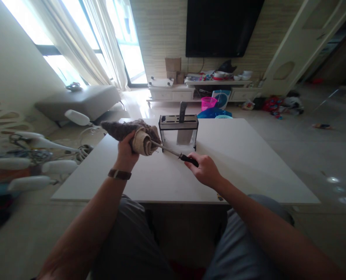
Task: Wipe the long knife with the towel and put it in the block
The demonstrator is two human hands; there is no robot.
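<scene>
My left hand (127, 152) is closed around a bundled brown-and-beige cloth (142, 142), its near end rolled up. In my right hand (204, 169) is the black handle of what looks like a sharpening steel (171, 151). Its thin metal shaft points left, and the tip meets the cloth; whether the cloth hides more of it I cannot tell. Just beyond my hands a knife block (179, 121) with see-through sides stands on the white table (243, 167). A wide-bladed knife (183, 112) is in the block, black handle up.
White lamp shades (59, 166) on a metal frame stand left of the table. Past its far edge are a pink basket (208, 103) and a blue item (214, 113). A low cabinet (173, 93) lines the wall, and a grey bench (82, 99) sits by the window.
</scene>
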